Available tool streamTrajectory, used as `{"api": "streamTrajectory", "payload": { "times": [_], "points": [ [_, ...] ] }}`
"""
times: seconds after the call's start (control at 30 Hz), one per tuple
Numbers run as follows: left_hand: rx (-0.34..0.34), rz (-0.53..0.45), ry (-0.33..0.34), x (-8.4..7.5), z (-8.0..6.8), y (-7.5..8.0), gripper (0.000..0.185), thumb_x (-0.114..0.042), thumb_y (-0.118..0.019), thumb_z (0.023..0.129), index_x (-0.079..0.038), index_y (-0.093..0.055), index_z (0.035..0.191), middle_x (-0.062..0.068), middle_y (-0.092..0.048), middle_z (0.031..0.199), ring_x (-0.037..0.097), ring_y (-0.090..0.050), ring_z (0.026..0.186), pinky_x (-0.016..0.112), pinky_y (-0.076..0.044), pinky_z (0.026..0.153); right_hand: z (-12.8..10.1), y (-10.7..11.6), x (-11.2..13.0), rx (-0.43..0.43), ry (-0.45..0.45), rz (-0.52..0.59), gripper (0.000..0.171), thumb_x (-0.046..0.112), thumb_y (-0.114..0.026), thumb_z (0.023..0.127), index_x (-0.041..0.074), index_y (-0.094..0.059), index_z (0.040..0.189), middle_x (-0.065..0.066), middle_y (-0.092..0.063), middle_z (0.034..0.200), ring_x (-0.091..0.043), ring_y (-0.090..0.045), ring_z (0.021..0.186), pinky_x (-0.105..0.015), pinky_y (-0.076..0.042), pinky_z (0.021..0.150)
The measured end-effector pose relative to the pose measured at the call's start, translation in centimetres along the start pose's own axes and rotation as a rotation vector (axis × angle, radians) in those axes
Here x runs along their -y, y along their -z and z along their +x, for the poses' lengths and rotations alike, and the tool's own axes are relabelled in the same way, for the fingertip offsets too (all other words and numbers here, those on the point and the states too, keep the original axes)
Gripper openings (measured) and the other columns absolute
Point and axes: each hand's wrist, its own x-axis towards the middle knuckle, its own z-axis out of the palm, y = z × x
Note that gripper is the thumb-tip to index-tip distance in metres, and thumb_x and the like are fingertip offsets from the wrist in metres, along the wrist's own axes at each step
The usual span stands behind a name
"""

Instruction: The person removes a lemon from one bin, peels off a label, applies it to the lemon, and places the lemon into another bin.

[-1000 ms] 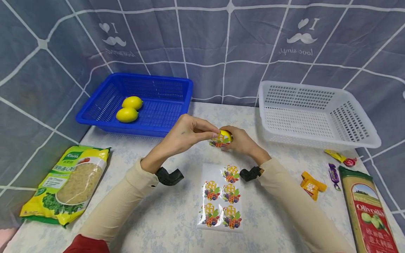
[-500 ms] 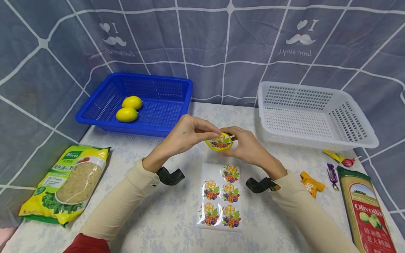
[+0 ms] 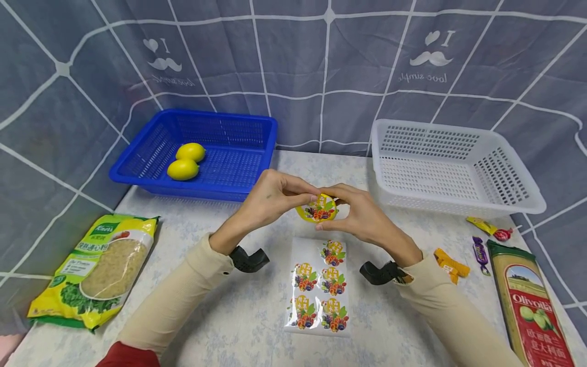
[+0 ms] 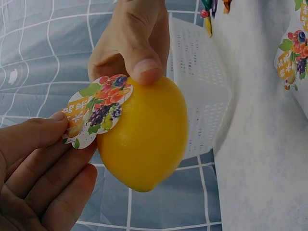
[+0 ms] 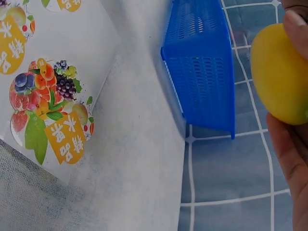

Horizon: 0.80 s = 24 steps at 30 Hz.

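Observation:
My right hand [image 3: 362, 211] grips a yellow lemon [image 4: 149, 139] above the table, thumb and fingers on opposite sides. Between thumb and fingers, my left hand [image 3: 270, 199] pinches one edge of a fruit sticker [image 4: 96, 113]. The sticker's other part overlaps the lemon's side in the left wrist view, printed side outward. Below the hands a sheet of fruit stickers [image 3: 318, 288] lies on the table; its upper left spot has no sticker. In the right wrist view the lemon [image 5: 281, 72] shows at the right edge, and the sticker is out of sight.
Two lemons [image 3: 183, 169] lie in a blue basket [image 3: 238, 191] at back left. A white basket [image 3: 458, 206] stands at back right. A yellow Knorr bag [image 3: 98, 270] is on the left; wrapped candies [image 3: 480, 255] and an Olivoila pasta pack [image 3: 532, 306] are on the right.
My right hand has turned the lemon so its stickered side faces up toward the head view, and the right thumb has moved to the near side. The left hand keeps its pinch, nearly in place.

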Motion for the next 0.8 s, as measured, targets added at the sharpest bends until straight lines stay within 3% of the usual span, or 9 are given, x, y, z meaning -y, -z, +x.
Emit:
{"api": "streamTrajectory", "payload": {
  "times": [0.6,0.8],
  "points": [
    [-0.052,-0.014,0.009,-0.1,0.0,-0.6,0.011,-0.005,-0.073,0.088,-0.002,-0.078,0.097,0.007,-0.075,0.093,0.011,-0.072,0.081,0.029,-0.058,0.07,-0.3,0.0,-0.5,-0.029,-0.021,0.102,0.061,0.033,-0.085,0.077,0.013,-0.065,0.131,0.003,-0.065,0.121,-0.015,-0.06,0.108,-0.042,-0.05,0.093],
    [-0.087,0.124,-0.095,0.3,-0.2,-1.1,0.012,-0.006,-0.073,0.088,-0.003,-0.079,0.098,0.007,-0.075,0.094,0.014,-0.072,0.089,0.031,-0.057,0.079,-0.4,-0.1,-0.3,-0.042,0.002,0.123,0.059,0.033,-0.085,0.078,0.017,-0.064,0.131,0.006,-0.064,0.124,-0.013,-0.058,0.112,-0.041,-0.049,0.095]
  ]
}}
